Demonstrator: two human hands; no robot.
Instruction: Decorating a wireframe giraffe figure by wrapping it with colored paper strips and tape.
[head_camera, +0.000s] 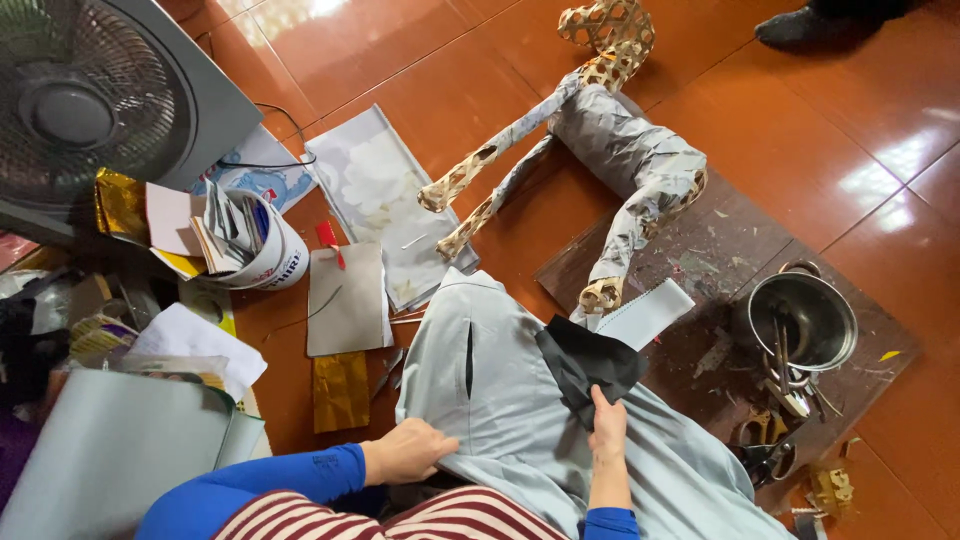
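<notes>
The right hand (607, 425) pinched the black paper (588, 370) between closed fingers, low on the grey sheet (520, 400). The left hand (405, 452) pressed flat, fingers curled on the sheet's edge, holding it on the floor (450, 90). To place the paper well, the sheet should be kept taut and smooth. A paper-covered frame (610, 140) and a pot (805, 315) were near.

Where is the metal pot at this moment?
In the head view, the metal pot stands on the right, on the dark board, beyond the scissors and right of the paper-wrapped woven animal frame.
</notes>
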